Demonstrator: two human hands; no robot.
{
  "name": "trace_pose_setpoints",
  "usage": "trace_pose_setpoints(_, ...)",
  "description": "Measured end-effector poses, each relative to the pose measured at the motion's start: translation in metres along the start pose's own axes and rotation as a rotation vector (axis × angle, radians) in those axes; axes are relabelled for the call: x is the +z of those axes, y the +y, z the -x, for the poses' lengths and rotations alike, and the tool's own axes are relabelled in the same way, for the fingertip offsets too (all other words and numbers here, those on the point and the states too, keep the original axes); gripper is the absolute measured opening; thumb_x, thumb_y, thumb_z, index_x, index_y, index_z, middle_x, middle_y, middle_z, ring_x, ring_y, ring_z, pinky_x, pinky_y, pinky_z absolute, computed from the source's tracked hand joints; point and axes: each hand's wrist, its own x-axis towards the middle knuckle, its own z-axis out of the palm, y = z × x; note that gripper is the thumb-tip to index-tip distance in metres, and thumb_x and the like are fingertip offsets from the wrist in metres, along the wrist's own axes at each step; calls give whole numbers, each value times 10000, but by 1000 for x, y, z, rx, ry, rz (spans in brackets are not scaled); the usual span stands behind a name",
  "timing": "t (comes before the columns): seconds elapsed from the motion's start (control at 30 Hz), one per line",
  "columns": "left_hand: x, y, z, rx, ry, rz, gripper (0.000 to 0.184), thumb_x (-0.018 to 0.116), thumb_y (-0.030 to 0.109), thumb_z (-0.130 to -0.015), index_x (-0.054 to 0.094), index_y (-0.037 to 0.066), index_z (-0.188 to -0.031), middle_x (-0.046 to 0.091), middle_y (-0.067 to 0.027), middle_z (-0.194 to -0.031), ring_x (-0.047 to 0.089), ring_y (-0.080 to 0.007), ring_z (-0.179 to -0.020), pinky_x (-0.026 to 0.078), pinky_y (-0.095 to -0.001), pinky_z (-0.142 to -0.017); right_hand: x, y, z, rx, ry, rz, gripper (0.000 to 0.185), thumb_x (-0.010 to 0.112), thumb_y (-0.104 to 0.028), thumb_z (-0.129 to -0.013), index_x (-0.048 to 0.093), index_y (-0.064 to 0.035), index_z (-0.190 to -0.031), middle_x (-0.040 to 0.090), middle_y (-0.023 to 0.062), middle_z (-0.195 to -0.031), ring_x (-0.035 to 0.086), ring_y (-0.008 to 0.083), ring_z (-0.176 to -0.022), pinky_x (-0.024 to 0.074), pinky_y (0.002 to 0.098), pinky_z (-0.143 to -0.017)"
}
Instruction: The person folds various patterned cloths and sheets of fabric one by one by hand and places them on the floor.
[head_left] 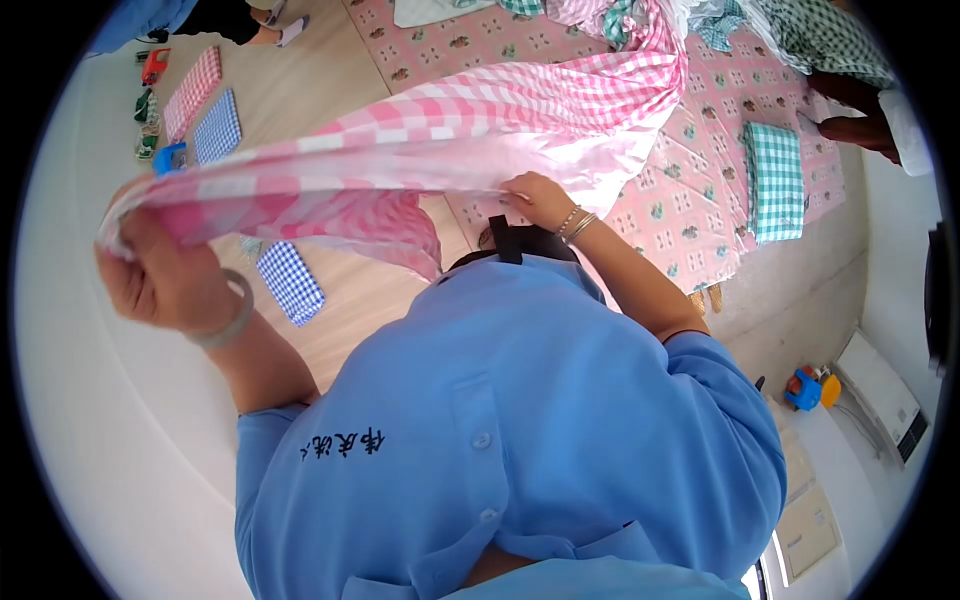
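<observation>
A long pink-and-white checked cloth [560, 100] stretches across in front of my chest. My left hand [165, 265] is raised at the far left, its fingers closed on one end of the cloth. Near the middle, my right hand [540, 203] pinches the lower edge. Between my hands the edge is pulled fairly straight, and part of the cloth hangs below it. The far end trails onto a table covered with a pink patterned sheet [690, 210], among other crumpled cloths.
Folded checked cloths lie around: pink [192, 92], blue [217, 126], a darker blue one [290, 283] and green [774, 182]. Crumpled green-checked fabric [825, 40] is at upper right, beside another person's arms [855, 130]. A second person [225, 18] stands at upper left.
</observation>
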Motion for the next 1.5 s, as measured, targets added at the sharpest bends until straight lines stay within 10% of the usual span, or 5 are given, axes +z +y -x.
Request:
trace_pose_setpoints(0.57, -61, 99, -37, 414, 447, -315, 281, 444, 244, -852, 434, 28, -671, 294, -16, -507, 217, -116, -419, 167, -242, -397, -52, 127, -6, 1184, 39, 659, 432, 519, -185, -715, 488, -244, -1142, 321, 93, -1273, 352, 335, -1123, 352, 447, -858)
trace_pose_setpoints(0.9, -140, 119, -17, 273, 705, -425, 165, 477, 151, -786, 499, 8, -706, 438, -87, -556, 411, -182, -456, 340, -276, -440, -148, 200, -5, 766, 848, 669, 376, 498, -142, -706, 514, -90, -1079, 531, 96, -1059, 473, 265, -1003, 357, 396, -828)
trace_pose_setpoints(1.07, -183, 108, -17, 144, 867, -832, 202, 462, 178, -806, 529, -10, -773, 475, -63, -615, 433, -167, -512, 355, -277, -474, -111, 199, 58, 16, -409, 590, 49, 527, -3, -596, 547, -36, -627, 560, 116, -801, 525, 267, -771, 414, 359, -726)
trace_pose_setpoints(1.23, -199, 116, -24, 28, 905, -1052, 198, 458, 177, -802, 560, 8, -790, 508, -55, -641, 491, -154, -578, 402, -275, -518, -42, 173, 139, -83, -623, 222, 200, 578, -162, -696, 567, -53, -862, 558, 153, -805, 540, 308, -794, 440, 372, -730)
trace_pose_setpoints(1.5, -211, 129, -42, 150, 843, -1141, 184, 513, 171, -768, 598, 8, -748, 561, -40, -694, 514, -134, -605, 421, -264, -528, -148, 224, 10, 180, 192, 581, 133, 527, -118, -717, 543, 14, -725, 537, 166, -735, 523, 322, -708, 426, 412, -659)
